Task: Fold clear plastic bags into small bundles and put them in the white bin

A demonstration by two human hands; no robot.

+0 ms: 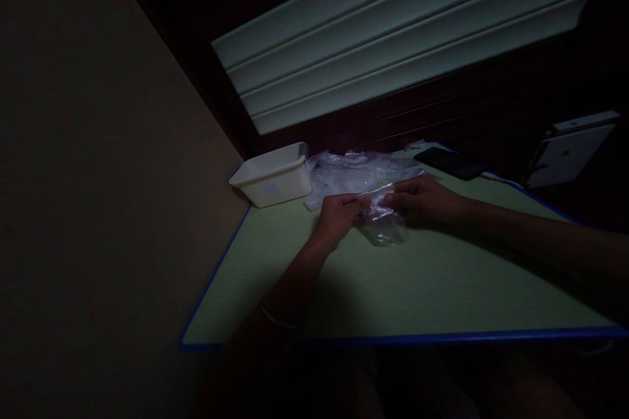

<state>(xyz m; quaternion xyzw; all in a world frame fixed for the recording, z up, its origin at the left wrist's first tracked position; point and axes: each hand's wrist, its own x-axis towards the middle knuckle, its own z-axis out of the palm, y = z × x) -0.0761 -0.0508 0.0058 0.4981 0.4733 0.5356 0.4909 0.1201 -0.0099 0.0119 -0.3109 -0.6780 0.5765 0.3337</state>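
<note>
A clear plastic bag [384, 230] is stretched between my two hands above the green tabletop [393, 294]. My left hand [339, 217] pinches its left upper edge between thumb and fingers. On the other side, my right hand [421, 198] grips the bag's right upper edge, fingers closed. The lower part of the bag hangs toward me and looks flat; whether anything is inside, I cannot tell. Just behind my hands lies a loose pile of clear plastic bags [344, 171].
At the back left stands a white plastic bin [275, 180] with a small label, beside the wall [122, 209]. A dark flat object [449, 162] lies at the back right. Farther right is a pale tablet-like device [570, 154]. Blue edging [417, 340] borders the table.
</note>
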